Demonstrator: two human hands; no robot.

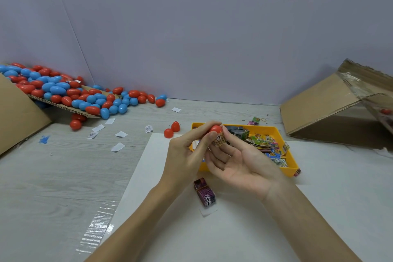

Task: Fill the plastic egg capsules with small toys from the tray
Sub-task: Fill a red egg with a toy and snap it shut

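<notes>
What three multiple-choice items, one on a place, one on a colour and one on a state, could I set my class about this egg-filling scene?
1. Where does the purple toy packet lie?
A. inside the yellow tray
B. on the white sheet, nearer the person than the tray
C. among the heap of eggs

2. What colour is the capsule half held between the hands?
A. blue
B. yellow
C. red

3. What is the state of the two loose red halves beside the tray?
A. apart, not joined into an egg
B. joined into a closed egg
C. held in a hand

Answers: 1 B, the packet rests on the white sheet below the hands. 2 C, the left hand and the right hand pinch a red half over a small packet. 3 A, the halves stand separately on the table.
</notes>
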